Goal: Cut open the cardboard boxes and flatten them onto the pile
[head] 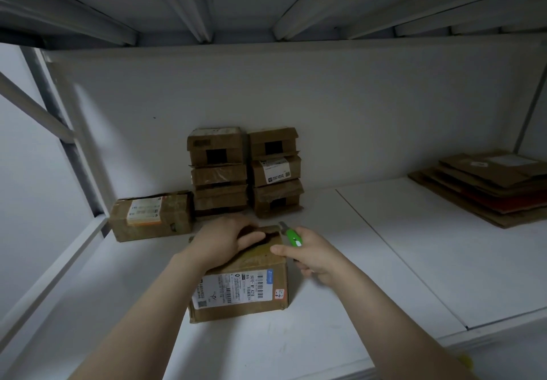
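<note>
The left hand [225,240] grips the far top edge of the box [242,288]; the right hand [310,254] holds a green knife [291,236] at its far right corner. On the shelf [384,261], stacked boxes [245,169] stand at twelve o'clock, the flat pile [488,185] at two.

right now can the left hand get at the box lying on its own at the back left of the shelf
Probably yes: the left hand holds the near box, and the lone box lies just beyond it to the left, with only open shelf between them.
</note>
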